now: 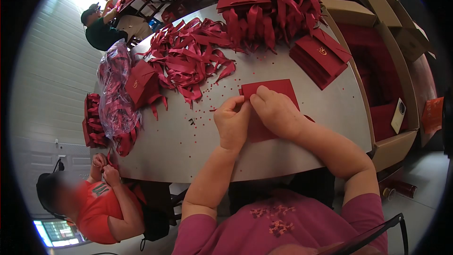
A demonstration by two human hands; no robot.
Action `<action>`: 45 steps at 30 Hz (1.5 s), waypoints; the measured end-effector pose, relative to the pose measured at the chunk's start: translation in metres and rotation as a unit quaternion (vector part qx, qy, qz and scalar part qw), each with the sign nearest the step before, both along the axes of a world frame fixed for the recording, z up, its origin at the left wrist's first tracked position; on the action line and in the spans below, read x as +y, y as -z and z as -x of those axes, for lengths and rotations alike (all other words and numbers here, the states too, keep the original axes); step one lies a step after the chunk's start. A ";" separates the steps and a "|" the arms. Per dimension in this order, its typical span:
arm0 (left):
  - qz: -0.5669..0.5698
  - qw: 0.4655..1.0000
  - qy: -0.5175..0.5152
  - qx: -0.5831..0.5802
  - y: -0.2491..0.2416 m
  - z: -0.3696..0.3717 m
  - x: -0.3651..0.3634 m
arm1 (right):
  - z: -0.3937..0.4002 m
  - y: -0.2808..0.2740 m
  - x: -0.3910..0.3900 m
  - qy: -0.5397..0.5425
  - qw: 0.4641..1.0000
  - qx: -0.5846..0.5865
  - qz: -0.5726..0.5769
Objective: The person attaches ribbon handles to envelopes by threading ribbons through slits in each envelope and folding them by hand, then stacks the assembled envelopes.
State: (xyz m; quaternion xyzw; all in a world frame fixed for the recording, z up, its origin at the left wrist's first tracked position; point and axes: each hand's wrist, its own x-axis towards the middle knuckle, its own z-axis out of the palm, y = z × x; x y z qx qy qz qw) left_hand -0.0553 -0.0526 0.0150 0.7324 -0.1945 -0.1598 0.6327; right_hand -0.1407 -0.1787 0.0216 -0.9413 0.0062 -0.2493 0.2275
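Observation:
A flat dark-red paper bag (283, 87) lies on the table in front of me. My left hand (232, 122) is at its left edge, thumb and fingers pinched together on the edge. Close beside it, my right hand (276, 113) rests over the bag with its fingertips pinched near the same spot. Whatever fine piece sits between the fingertips is hidden. A bit of red ribbon (309, 118) shows past my right wrist.
Loose red ribbons (188, 56) are heaped at the table's far left. Ribboned bags (245, 2) stand at the back, and stacked bags (322, 55) lie right. An open carton (398, 80) holds a phone (398, 115). A co-worker in a red shirt (111, 212) sits left.

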 end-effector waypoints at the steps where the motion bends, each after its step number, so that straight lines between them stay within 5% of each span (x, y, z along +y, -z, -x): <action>1: -0.014 0.999 0.007 -0.040 -0.001 0.002 0.000 | 0.001 0.000 0.003 -0.005 1.000 -0.020 0.015; 5: 0.006 0.998 0.024 -0.052 0.002 0.002 0.001 | -0.002 0.011 -0.003 0.033 0.997 -0.031 -0.057; 7: 0.138 0.970 0.043 0.195 0.003 -0.009 0.003 | -0.004 0.012 -0.008 0.020 0.987 -0.067 -0.144; 11: 0.152 0.953 0.099 0.243 -0.007 -0.016 0.004 | -0.001 0.008 -0.016 0.012 0.948 -0.053 -0.313; 15: 0.015 0.979 0.162 0.123 -0.009 -0.020 0.006 | 0.001 0.013 -0.012 -0.003 0.950 -0.052 -0.307; 18: -0.030 0.981 0.164 0.096 -0.008 -0.021 0.006 | 0.001 0.018 -0.009 0.028 0.988 -0.071 -0.137; 21: -0.056 0.980 0.181 0.054 -0.009 -0.022 0.005 | -0.003 0.020 -0.018 0.017 0.978 -0.071 -0.196; 23: -0.066 0.977 0.199 0.035 -0.006 -0.026 0.005 | -0.004 0.019 -0.024 -0.020 0.942 -0.039 -0.332; 24: -0.093 0.973 0.206 -0.055 0.001 -0.030 0.006 | -0.002 0.014 -0.027 -0.017 0.942 -0.037 -0.332; 26: -0.118 0.960 0.214 -0.140 0.003 -0.030 0.007 | 0.003 -0.003 -0.034 0.005 0.913 0.182 -0.366; 31: -0.200 0.908 0.239 -0.280 -0.007 -0.031 0.012 | 0.004 -0.012 -0.043 -0.041 0.908 0.231 -0.348; 36: -0.205 0.917 0.234 -0.250 -0.003 -0.043 0.018 | 0.012 -0.004 -0.062 -0.057 0.941 0.209 -0.262; 38: -0.194 0.927 0.235 -0.219 -0.001 -0.045 0.018 | 0.025 -0.002 -0.074 -0.066 0.982 0.136 -0.111; 41: -0.259 0.915 0.180 -0.251 -0.002 -0.046 0.018 | 0.060 -0.033 -0.084 0.004 0.980 0.188 -0.064; 45: -0.306 0.902 0.134 -0.274 0.007 -0.048 0.018 | 0.109 -0.079 -0.089 0.048 0.953 0.254 -0.158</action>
